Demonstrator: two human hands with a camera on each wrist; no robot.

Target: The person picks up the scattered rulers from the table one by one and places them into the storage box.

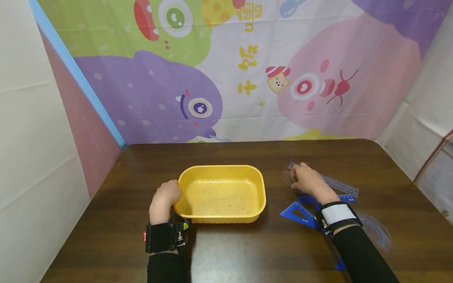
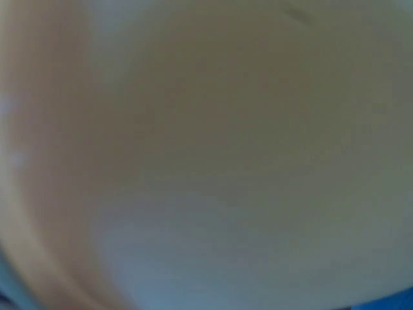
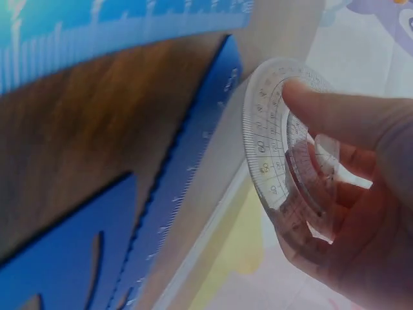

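Note:
At the left end of a yellow plastic basin point(image 1: 226, 196), my left hand point(image 1: 167, 197) grips the rim with curled fingers. The left wrist view is a blur of pale surface. To the right of the basin, my right hand point(image 1: 310, 182) pinches a clear half-round protractor point(image 3: 261, 142) between thumb and fingers. Just beyond and under that hand lies a clear ruler point(image 1: 341, 185). A blue ruler point(image 1: 346, 198) and a blue set square point(image 1: 295, 214) lie close to the right wrist, partly hidden by it.
Another clear curved protractor point(image 1: 378, 234) lies beside the right forearm. Part of a blue piece point(image 1: 340, 265) shows near the front, the forearm covering the rest. Behind the brown table point(image 1: 269, 153) hangs a cartoon-printed cloth point(image 1: 244, 114).

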